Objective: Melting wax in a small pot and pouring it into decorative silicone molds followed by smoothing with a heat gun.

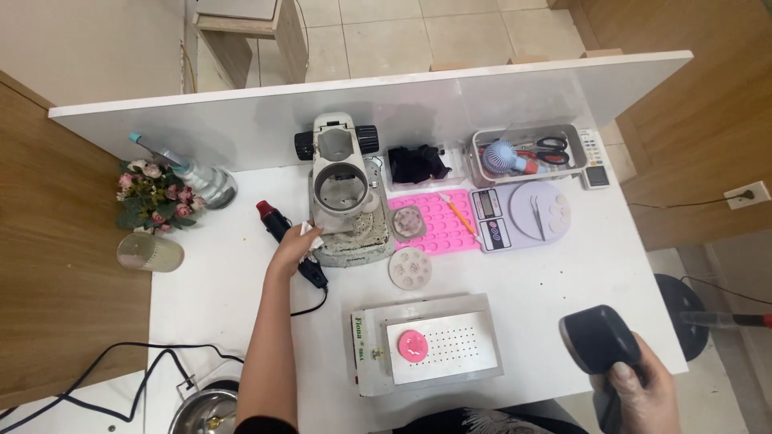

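At the base of the stereo microscope (347, 193) on the white surface (225, 265), the left hand (295, 248) has its grip pinched on a small white scrap, just beside a black handheld tool with a red tip (283, 233). Off the near right corner, the right hand (643, 394) has its grip wrapped fully around a dark heat gun (599, 337), well apart from the grey heating plate (426, 344) carrying a pink disc (413, 345).

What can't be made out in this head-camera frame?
- Left hand: fingertips hidden behind a white scrap beside the microscope base.
- Right hand: cut by the bottom edge; the dark device it holds is blurred.
- Grey tray: contents too small to identify fully.
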